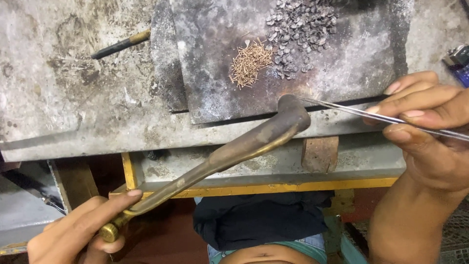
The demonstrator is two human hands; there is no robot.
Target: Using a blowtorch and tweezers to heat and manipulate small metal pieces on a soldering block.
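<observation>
At 7 o'clock, left hand (73,232) wraps fingers round base of brass torch (234,149); torch runs up toward 1 o'clock, bent nozzle over front edge of dark metal slab (342,73); at 3 o'clock, right hand (430,127) pinches thin steel tweezers (351,111) between thumb and fingers, tips just beside nozzle; pile of small copper pins (250,62) at 12 o'clock on slab; heap of grey metal bits (303,34) just beside it, toward 1 o'clock; dark rod (119,45) at 10 o'clock on grey bench (73,112).
</observation>
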